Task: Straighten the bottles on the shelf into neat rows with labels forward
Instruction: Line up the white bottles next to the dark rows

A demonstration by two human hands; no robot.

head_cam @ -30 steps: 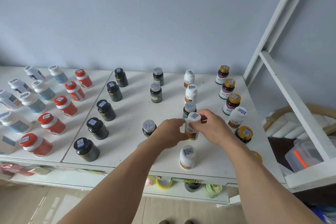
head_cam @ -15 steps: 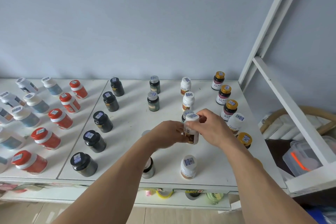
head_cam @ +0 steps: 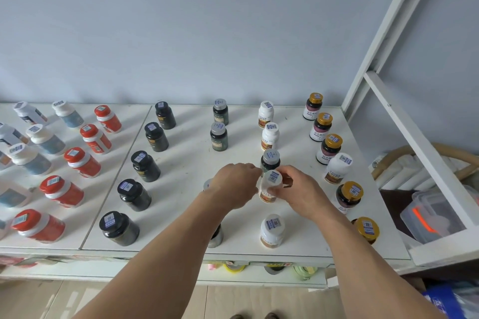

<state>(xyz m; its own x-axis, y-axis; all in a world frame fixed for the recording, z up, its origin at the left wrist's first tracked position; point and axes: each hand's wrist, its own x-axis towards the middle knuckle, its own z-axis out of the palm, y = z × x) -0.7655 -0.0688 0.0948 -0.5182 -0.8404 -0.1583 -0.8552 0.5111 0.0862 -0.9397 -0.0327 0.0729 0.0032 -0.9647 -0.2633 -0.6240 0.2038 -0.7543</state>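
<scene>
A white bottle [head_cam: 270, 185] with a brown label stands in the fourth column of bottles on the white shelf [head_cam: 191, 163]. My left hand [head_cam: 237, 186] grips its left side and my right hand [head_cam: 298, 189] grips its right side. Just behind it is a dark green bottle with a silver cap [head_cam: 270, 160]. Another white bottle [head_cam: 272, 230] stands in front near the shelf edge. My left forearm hides two silver-capped bottles, one of them [head_cam: 216, 237] at the front edge.
Black bottles [head_cam: 145, 166] run in a column on the left. Gold-capped bottles [head_cam: 348, 195] and a white bottle [head_cam: 338, 167] stand on the right. Red-capped bottles [head_cam: 81, 162] fill the left panel. A white frame [head_cam: 404, 122] rises on the right.
The camera has tilted up a little, so the shelf sits lower in view. Both hands stay on the white bottle, which has barely shifted.
</scene>
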